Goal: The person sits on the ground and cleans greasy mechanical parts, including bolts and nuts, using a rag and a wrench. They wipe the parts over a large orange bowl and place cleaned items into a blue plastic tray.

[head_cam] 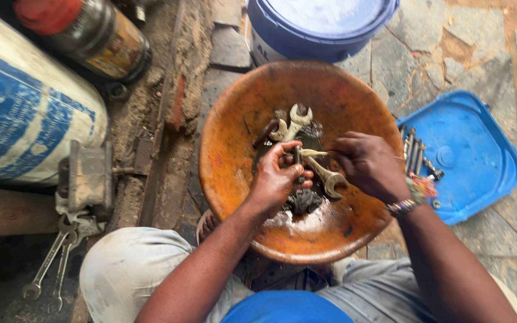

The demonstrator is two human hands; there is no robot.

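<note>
**Two hands work a small part over an orange basin of spanners**

The person sits over a round orange basin (228,161) that rests on the stone floor (414,54) between the knees. The left hand (276,179) is closed around a small dark part (297,157), held roughly upright above the middle of the basin. The right hand (369,164) comes in from the right with its fingers pinched on a thin pale stick-like tool (313,153), whose long axis runs nearly level, left to right, its tip meeting the dark part. The two hands sit close together, almost touching.

In the basin lie several open-ended spanners. Two pale ones (294,119) lie near the far side, their jaws pointing away from the person. A larger spanner (329,178) lies below the hands, its long axis running diagonally with the jaw end toward the lower right. Dark grimy matter (303,202) and a whitish wet patch (300,221) sit at the basin's bottom.

To the right, a blue plastic lid (474,161) lies upturned on the floor and holds a row of small metal pieces (413,149), their long axes pointing mostly away from the person. A blue bucket (318,27) stands beyond the basin. At the left, two long spanners (52,263) lie on the ground beside a large blue-and-white cylinder (25,113).
</note>
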